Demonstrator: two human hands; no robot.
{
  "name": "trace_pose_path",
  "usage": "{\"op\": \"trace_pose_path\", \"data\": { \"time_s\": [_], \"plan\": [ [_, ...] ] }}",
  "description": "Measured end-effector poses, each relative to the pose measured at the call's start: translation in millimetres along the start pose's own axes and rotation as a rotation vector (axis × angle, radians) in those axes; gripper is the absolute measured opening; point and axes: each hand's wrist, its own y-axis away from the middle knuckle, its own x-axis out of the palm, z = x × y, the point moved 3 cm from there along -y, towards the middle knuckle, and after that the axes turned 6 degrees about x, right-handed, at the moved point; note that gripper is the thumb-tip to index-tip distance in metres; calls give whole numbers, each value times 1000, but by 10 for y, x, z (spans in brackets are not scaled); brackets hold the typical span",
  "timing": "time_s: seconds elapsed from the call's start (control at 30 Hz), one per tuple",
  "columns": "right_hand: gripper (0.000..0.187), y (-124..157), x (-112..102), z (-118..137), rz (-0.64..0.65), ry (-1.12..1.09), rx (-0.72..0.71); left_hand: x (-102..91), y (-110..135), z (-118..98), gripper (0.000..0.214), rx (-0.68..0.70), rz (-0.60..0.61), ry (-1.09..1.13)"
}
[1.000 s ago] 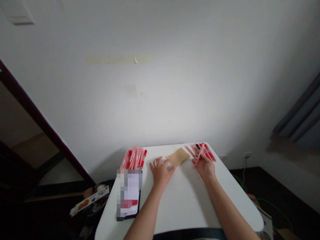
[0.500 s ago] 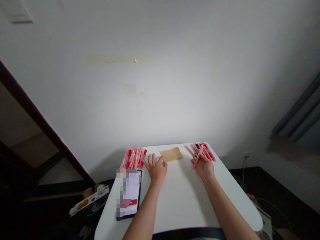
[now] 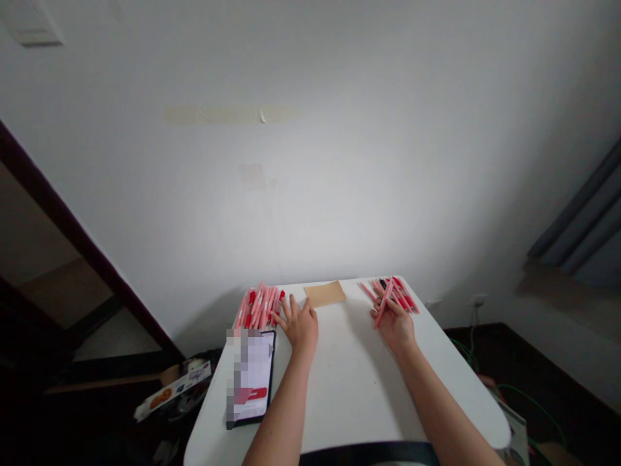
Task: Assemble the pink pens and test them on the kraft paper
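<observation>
My left hand (image 3: 301,325) is spread over the white table, its fingers apart and nothing gripped. Just beyond its fingertips lies a brown paper piece (image 3: 326,294); whether a finger touches it is hard to tell. Beside that hand, on the left, is a bunch of pink and red pens (image 3: 261,307). My right hand (image 3: 398,329), turned partly palm up, holds a slim pink pen (image 3: 383,307) slanting up and away between thumb and fingers. Behind it rests a second group of pink and red pens (image 3: 404,299), one with a black part; my fingers hide some of them.
A phone (image 3: 257,375) with a lit screen, partly pixelated, lies at the table's left edge. The white table (image 3: 349,395) has rounded corners and stands against a grey-white wall (image 3: 339,194). Green cables (image 3: 528,395) and a wall socket (image 3: 479,299) are at the right.
The brown paper piece has shifted left and slightly away from me. My left hand has moved left too, its fingers more spread. My right hand stays nearly still with the pen.
</observation>
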Motion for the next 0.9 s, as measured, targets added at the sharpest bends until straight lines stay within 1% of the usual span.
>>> {"op": "trace_pose_path", "data": {
  "time_s": [0.1, 0.23, 0.43, 0.57, 0.63, 0.7, 0.77, 0.83, 0.9],
  "plan": [
    [27, -1, 1, 0, 3, 33, -9, -21, -23, -4, 36, -21, 15, 9],
    [28, -1, -1, -3, 0, 12, 6, -42, -60, -10, 32, -46, 14, 5],
    [21, -11, -16, -17, -8, 3, 25, -25, -77, 14, 31, -70, -11, 8],
    [25, -45, -56, -48, -50, 70, -11, -56, -81, 11, 33, -54, -40, 10],
    [26, -63, -86, -58, -89, 202, -63, -82, -85, -16, 34, -29, -50, 21],
    [21, -69, -100, -54, -120, 470, -151, -103, -84, -64, 31, 5, -42, 46],
    [17, -64, -104, -59, -118, 569, -204, -116, -72, -131, 26, 43, -15, 84],
    [23, -31, -70, -36, -106, 820, -407, -120, -53, -210, 26, 86, 22, 119],
    [23, -4, -45, -49, -77, 980, -524, -115, -32, -283, 26, 113, 62, 146]
  ]
}}
